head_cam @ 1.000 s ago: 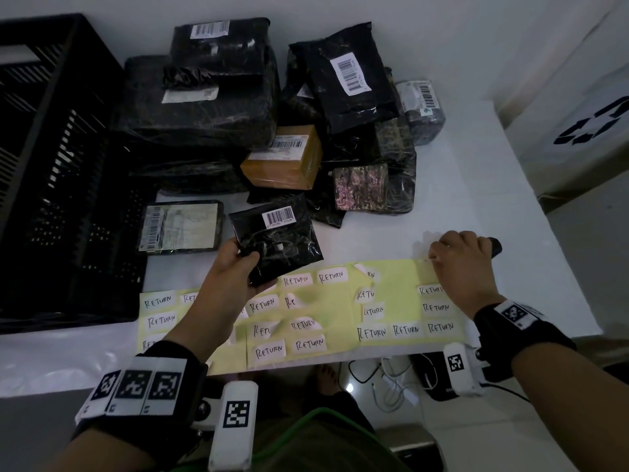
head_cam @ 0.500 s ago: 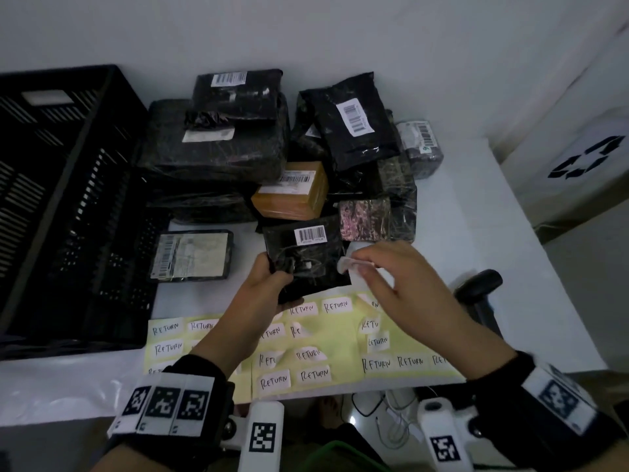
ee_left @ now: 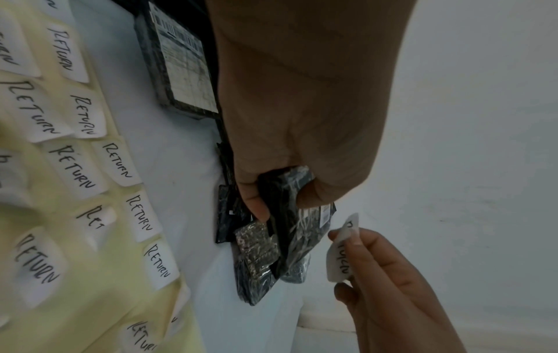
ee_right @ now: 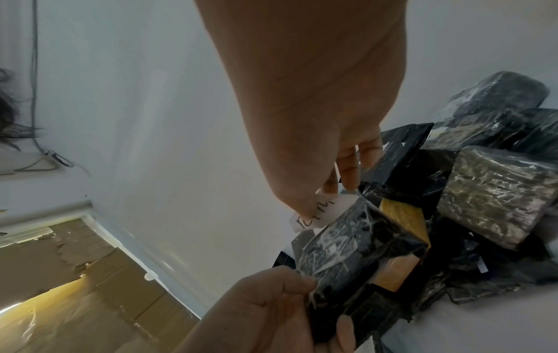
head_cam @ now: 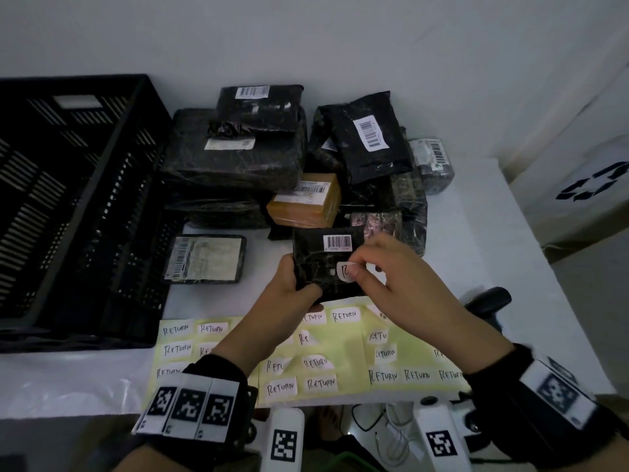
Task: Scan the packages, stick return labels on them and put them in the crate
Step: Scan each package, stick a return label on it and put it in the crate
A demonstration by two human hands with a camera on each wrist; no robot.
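The black crate (head_cam: 78,206) sits at your far left on the white table (head_cam: 483,267), its slatted walls dark and whatever is inside too shadowed to make out. Your left hand (head_cam: 292,284) grips the small black package (head_cam: 326,264) by its left edge, thumb on the front and fingers curled behind, holding it up off the table just above the label sheets (head_cam: 340,356). Your right hand (head_cam: 401,277) pinches a white return label (head_cam: 344,271) between thumb and fingertips, its free end against the face of the package below the barcode sticker (head_cam: 337,242) (whether it has stuck down yet, you cannot tell). Behind the held package the pile of wrapped parcels (head_cam: 238,158) crowds the back of the table, with a brown box (head_cam: 306,206) just beyond and a flat parcel with a large shipping slip (head_cam: 204,260) lying between the pile and the crate. A dark handheld scanner (head_cam: 490,298) lies on the table past your right wrist. The yellow sheets carry rows of white stickers hand-lettered "RETURN", several half hidden by your forearms; the pinched label shows only part of the same word. A recycling symbol (head_cam: 592,185) marks the white surface at far right.
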